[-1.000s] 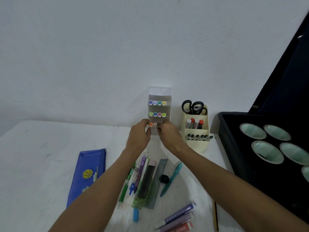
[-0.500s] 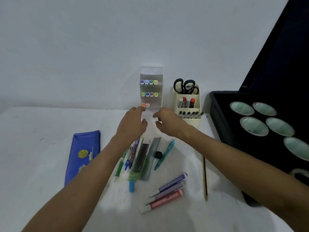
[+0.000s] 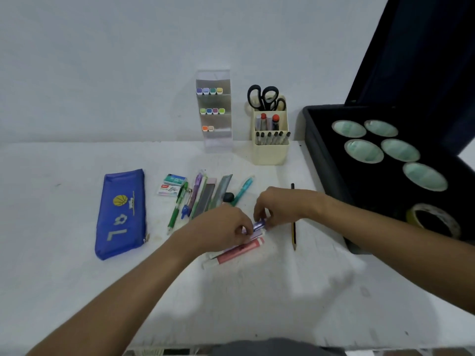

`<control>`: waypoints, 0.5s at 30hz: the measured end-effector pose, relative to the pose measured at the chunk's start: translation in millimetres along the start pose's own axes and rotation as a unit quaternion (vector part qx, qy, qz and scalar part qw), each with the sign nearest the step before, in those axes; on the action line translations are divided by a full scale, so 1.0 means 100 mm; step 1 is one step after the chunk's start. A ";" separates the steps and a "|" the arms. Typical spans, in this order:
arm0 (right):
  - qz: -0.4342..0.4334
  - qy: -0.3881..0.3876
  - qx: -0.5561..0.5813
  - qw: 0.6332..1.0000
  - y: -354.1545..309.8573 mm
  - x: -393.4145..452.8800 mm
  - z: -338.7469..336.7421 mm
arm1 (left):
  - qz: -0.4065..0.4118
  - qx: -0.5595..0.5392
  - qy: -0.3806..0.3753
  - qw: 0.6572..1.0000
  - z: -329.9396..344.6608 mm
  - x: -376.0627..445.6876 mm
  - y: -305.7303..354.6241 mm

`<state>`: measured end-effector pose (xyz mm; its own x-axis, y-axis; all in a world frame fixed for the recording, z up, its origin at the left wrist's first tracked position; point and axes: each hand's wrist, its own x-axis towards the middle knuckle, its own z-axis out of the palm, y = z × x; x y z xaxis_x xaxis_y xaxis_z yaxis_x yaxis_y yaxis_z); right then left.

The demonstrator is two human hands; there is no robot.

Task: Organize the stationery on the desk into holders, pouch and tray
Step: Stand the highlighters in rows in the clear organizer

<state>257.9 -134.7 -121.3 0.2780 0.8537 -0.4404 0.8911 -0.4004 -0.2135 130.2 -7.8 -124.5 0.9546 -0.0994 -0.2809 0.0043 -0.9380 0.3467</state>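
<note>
Both hands meet over a group of markers at the desk's middle. My left hand (image 3: 221, 228) and my right hand (image 3: 279, 208) each pinch an end of a purple marker (image 3: 258, 224). Just below it lie a lilac marker (image 3: 253, 235) and a pink marker (image 3: 235, 253). A clear tiered marker holder (image 3: 216, 111) stands at the wall with coloured markers in three rows. Beside it stands a cream pen holder (image 3: 270, 150) with scissors and pens. A blue pouch (image 3: 120, 214) lies flat at the left.
Loose pens, rulers and a teal pen (image 3: 241, 191) lie in a row behind my hands, with two small staple boxes (image 3: 171, 185) at their left. A pencil (image 3: 293, 222) lies at the right. A black tray (image 3: 331, 176) with pale green cups and a tape roll (image 3: 434, 222) fills the right side.
Both hands have drawn back from the clear marker holder and come down onto the markers near the desk's middle, where they now pinch the purple one. The camera has tilted down.
</note>
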 end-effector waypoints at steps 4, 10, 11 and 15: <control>0.007 0.028 -0.020 0.999 0.07 0.05 0.02 | 0.001 0.113 -0.007 0.994 0.07 0.07 0.07; 0.044 0.047 -0.021 0.998 0.22 0.05 -0.13 | 0.013 0.189 0.016 0.982 0.09 0.18 0.08; 0.045 0.051 -0.018 0.998 0.24 0.04 -0.17 | 0.008 0.193 0.017 0.981 0.10 0.21 0.07; 0.038 0.082 0.031 0.995 0.35 0.01 -0.35 | -0.030 0.129 0.006 0.991 0.01 0.26 0.02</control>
<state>301.9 -136.3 -98.2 0.4022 0.8614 -0.3102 0.8435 -0.4804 -0.2403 154.3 -12.5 -132.5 0.9586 -0.0375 -0.2824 -0.0130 -0.9960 0.0882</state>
